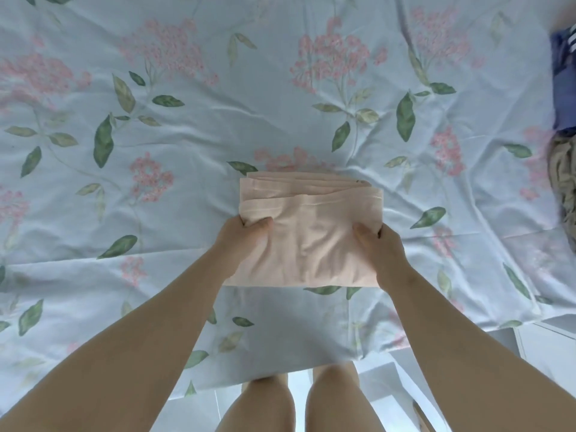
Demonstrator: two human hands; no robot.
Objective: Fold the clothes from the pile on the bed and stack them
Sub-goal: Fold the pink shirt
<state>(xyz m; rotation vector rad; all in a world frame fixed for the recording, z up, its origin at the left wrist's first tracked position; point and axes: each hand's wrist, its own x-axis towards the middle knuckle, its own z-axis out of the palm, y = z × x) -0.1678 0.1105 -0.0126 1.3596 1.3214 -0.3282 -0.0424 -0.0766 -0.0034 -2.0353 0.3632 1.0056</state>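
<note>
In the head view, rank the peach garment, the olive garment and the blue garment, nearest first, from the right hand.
1. Peach garment, gripped by the right hand, centre.
2. Olive garment, right edge.
3. Blue garment, far right corner.

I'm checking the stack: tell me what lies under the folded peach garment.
Only the floral bedsheet shows around the peach garment, which the left hand and right hand grip at its sides. Anything directly beneath is covered.

left hand (241, 238), right hand (378, 244), gripping folded peach garment (311, 226)
</note>
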